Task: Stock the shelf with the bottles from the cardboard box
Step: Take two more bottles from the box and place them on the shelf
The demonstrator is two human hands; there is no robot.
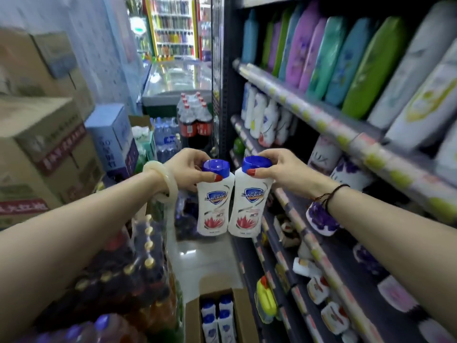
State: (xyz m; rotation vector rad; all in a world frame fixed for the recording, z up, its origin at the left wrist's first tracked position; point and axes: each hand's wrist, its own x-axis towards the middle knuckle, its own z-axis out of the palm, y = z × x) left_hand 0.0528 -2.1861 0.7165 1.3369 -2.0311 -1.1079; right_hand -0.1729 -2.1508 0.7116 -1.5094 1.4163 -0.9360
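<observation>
Between crowded store shelves (346, 134) on your right and stacked cartons on your left, you hold two white bottles upright, side by side and touching. Your left hand (188, 167) pinches the left bottle (214, 206) at its blue cap; your right hand (279, 167) pinches the right bottle (249, 206) likewise. Near your feet, an open cardboard box (241, 315) holds more bottles.

Two bottles (214, 206) held; four in one cardboard box (241, 315).
</observation>
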